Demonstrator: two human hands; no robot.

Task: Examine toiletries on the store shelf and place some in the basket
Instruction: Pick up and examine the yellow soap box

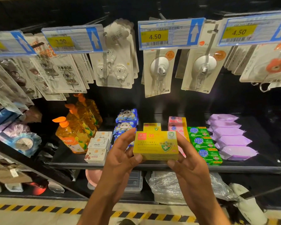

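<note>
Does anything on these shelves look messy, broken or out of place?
Nothing looks spilled or broken. The green soap bars and purple packs lie in neat stacks, and the left hand and right hand hold a yellow box. Only the crumpled clear plastic stuffed under the shelf looks untidy.

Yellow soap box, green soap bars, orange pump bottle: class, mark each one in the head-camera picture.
yellow soap box (156, 146): head view, middle of its front face.
green soap bars (201, 141): head view, top face of the middle pack.
orange pump bottle (70, 135): head view, body of the nearest bottle.
</note>
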